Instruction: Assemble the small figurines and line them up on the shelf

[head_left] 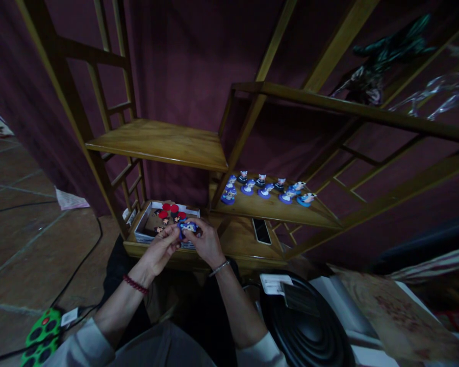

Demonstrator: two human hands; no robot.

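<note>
A small blue-and-white figurine (188,226) is held between both hands, above the front edge of a shallow box. My left hand (163,245) pinches its left end, at what looks like a blue base. My right hand (205,241) grips it from the right with thumb and fingers. Under and behind the hands, the open box (145,224) has several red discs (175,208) and small dark figure parts (159,229) inside. Some of the box is hidden by my hands.
Several purple-based figurines (265,191) stand in rows on the wooden shelf (245,208) at right. A phone (261,231) lies below it. An upper shelf board (160,145) overhangs the box. A black ribbed object (309,326) and a green power strip (42,334) flank me.
</note>
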